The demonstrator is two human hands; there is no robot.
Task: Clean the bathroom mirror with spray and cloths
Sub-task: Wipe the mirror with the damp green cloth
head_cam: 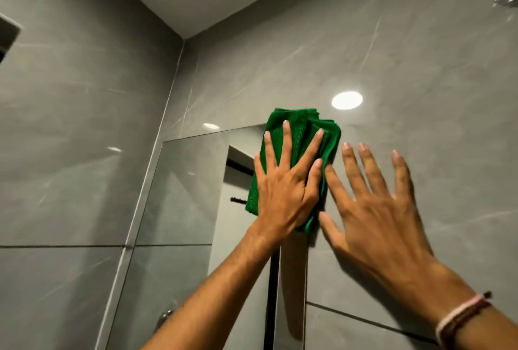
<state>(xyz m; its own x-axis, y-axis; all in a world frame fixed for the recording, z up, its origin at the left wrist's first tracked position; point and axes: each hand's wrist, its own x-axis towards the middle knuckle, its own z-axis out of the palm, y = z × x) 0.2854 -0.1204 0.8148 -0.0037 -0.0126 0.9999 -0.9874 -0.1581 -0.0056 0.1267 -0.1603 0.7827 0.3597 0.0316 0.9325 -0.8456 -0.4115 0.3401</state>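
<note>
- Mirror comes first as the largest thing: a frameless pane fixed flat to the grey tile wall, its top edge near mid-picture and its right edge behind the hands. I judge it rigid, brittle and slick, so it wants broad, even pressure rather than a hard push at one point, least of all at the bare corner.
- Cloth is green, folded into a thick pad, and lies pressed over the mirror's top right corner, partly on glass and partly on tile. It looks like microfibre: light, soft, limp, likely to bunch or unfold if dragged by one edge. Best held as it is, under a flat palm with the folds trapped beneath.
- Left hand lies flat on the cloth, fingers spread and straight; they press it to the surface rather than pinch it.
- Right hand is flat and splayed just beside the cloth, on or close to the tile, holding nothing; it is a little blurred, so contact with the wall I cannot tell. Its thumb side is near or touching the cloth's lower edge.
- Wristbands sit on the right wrist, clear of the glass.
- No spray bottle is in view.
</note>
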